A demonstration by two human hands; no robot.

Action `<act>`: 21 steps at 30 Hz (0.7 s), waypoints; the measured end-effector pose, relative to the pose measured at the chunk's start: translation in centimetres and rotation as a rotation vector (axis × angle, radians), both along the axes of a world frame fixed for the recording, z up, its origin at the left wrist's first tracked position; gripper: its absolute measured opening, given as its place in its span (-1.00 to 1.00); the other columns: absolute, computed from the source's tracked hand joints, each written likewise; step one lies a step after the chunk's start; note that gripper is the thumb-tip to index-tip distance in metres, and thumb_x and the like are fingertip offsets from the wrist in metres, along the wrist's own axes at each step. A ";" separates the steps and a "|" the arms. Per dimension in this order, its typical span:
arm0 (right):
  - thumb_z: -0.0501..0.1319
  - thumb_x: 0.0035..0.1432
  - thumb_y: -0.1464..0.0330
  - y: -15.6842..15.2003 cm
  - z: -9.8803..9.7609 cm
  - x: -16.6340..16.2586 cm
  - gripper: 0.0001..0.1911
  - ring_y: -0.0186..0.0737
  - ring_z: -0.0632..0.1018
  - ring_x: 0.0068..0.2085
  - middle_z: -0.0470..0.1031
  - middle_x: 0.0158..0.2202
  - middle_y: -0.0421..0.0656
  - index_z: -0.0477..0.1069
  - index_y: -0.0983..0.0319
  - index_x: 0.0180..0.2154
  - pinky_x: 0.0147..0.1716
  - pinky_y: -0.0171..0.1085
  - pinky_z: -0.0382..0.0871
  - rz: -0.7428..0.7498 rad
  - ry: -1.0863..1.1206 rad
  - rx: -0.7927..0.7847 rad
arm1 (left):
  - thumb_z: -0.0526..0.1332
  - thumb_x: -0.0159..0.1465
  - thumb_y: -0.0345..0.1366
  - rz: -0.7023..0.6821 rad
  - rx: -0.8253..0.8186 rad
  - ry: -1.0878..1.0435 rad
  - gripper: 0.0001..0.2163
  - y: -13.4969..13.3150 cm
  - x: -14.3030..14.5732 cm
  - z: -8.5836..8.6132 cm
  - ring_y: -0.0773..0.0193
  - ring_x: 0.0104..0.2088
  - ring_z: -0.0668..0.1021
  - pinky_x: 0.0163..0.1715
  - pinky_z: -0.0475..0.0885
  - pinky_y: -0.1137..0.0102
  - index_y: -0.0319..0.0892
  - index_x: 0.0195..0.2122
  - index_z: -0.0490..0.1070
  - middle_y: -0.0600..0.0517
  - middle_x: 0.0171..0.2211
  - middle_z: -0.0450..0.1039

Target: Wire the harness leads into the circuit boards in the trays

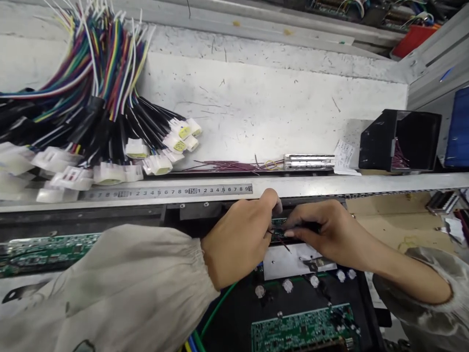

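My left hand (pixel 242 239) is bent over a small green circuit board (pixel 279 234) set in a dark channel. Its fingers are closed at the board's left side, and what they hold is hidden. From the right, my right hand (pixel 330 232) reaches in with thumb and index finger pinched close together over the same board. Between the two hands a short dark red wire (pixel 286 246) sticks out toward me. I cannot make out whether either hand holds it. Just below lies a flat metal plate (pixel 282 264).
Wire harnesses (pixel 110 73) with white connectors (pixel 157 165) pile up at the left. Loose dark red wires (pixel 230 166) lie behind the ruler strip (pixel 164 191). A black bin (pixel 379 139) stands at the right. Larger green circuit boards (pixel 304 325) sit in front and at left.
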State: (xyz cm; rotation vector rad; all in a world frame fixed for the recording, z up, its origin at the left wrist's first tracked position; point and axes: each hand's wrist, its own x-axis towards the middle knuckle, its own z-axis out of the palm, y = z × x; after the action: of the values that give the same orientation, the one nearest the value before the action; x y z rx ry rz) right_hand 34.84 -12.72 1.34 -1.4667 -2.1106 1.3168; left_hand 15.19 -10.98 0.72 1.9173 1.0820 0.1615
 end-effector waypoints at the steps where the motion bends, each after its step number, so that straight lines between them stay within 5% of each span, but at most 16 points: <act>1: 0.21 0.14 0.40 0.0 0.1 0.0 -0.91 -0.42 0.45 -0.47 0.50 -0.46 -0.26 0.49 0.19 -0.37 -0.53 -0.40 0.29 0.001 -0.005 -0.013 | 0.06 0.10 -0.53 -0.005 -0.004 0.005 -0.75 0.0 0.0 0.0 0.31 -0.39 0.47 -0.46 0.21 0.46 -0.10 -0.23 0.14 0.13 -0.45 0.39; 21: 0.20 0.10 0.45 0.3 0.4 -0.6 -0.88 -0.32 0.55 -0.38 0.57 -0.40 -0.22 0.51 0.20 -0.39 -0.43 -0.38 0.42 0.014 -0.037 -0.113 | 0.04 0.09 -0.53 0.001 -0.036 -0.002 -0.76 -0.1 0.0 -0.1 0.28 -0.44 0.44 -0.46 0.25 0.42 -0.11 -0.24 0.14 0.12 -0.49 0.34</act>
State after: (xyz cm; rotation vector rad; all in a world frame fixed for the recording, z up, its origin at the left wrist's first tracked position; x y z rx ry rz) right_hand 34.21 -12.44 1.76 -1.5351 -2.1038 1.4464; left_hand 15.17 -11.09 0.57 1.8843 1.0782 0.1440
